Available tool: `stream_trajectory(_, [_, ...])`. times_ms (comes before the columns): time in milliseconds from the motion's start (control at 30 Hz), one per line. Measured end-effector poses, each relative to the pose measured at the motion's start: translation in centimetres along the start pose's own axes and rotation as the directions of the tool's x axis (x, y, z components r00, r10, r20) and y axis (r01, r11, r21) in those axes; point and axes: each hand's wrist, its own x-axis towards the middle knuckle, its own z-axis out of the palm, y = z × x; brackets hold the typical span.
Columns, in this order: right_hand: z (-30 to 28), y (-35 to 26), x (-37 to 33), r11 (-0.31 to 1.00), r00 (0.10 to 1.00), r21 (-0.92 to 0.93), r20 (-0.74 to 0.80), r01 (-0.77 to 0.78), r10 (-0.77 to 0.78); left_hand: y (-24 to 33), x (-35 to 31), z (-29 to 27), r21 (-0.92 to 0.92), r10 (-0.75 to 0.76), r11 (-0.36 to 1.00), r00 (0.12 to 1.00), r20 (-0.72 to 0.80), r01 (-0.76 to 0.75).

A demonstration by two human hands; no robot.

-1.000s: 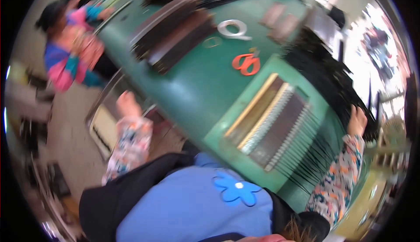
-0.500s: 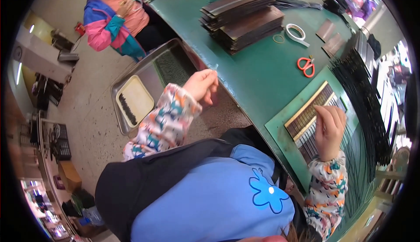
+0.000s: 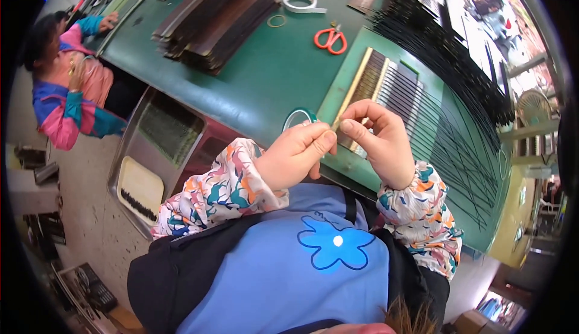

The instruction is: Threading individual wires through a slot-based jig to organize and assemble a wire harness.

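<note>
My left hand is closed around a roll of green tape, whose ring shows above the fingers. My right hand meets it fingertip to fingertip, thumb and forefinger pinched. Whatever lies in that pinch is too small to make out. Both hands are over the near edge of a light green board. On the board lies a row of dark strips beside a pale yellow bar, partly hidden by my right hand. Long thin black leads fan out from it to the right.
Red-handled scissors, a white tape roll and stacked brown plates lie on the green table. A thick black bundle runs along the right. A metal tray is at left; another person sits beyond it.
My left hand has come over to the table edge, and my right hand has moved off the dark strips toward it, so they now meet. The view has swung to the right.
</note>
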Motion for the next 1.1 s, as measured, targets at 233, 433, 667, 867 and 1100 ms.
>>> stream_trajectory(233, [-11.1, 5.3, 6.6, 0.918, 0.858, -0.397, -0.469, 0.004, -0.207, 0.6, 4.2, 2.7, 0.014, 0.118, 0.993, 0.986, 0.121, -0.120])
stream_trajectory(433, [-19.6, 13.5, 12.6, 0.734, 0.816, -0.574, -0.576, -0.364, -0.046, -0.4, 4.2, 5.6, -0.016, 0.359, 0.879, 0.637, 0.683, -0.477])
stream_trajectory(667, [-18.9, 13.6, 14.0, 0.694, 0.846, -0.615, -0.532, -0.374, -0.015, -2.1, 5.6, 5.6, -0.032, 0.354, 0.892, 0.652, 0.671, -0.451])
stream_trajectory(867, [-18.8, 13.3, 13.9, 0.661, 0.848, -0.654, -0.528, -0.369, -0.048, -2.6, 5.7, 5.6, -0.050, 0.322, 0.912, 0.635, 0.702, -0.407])
stream_trajectory(1100, [-18.4, 13.3, 12.8, 0.577, 0.904, -0.763, -0.418, -0.293, -0.093, -2.6, 5.9, 5.7, -0.142, 0.332, 0.936, 0.668, 0.666, -0.323])
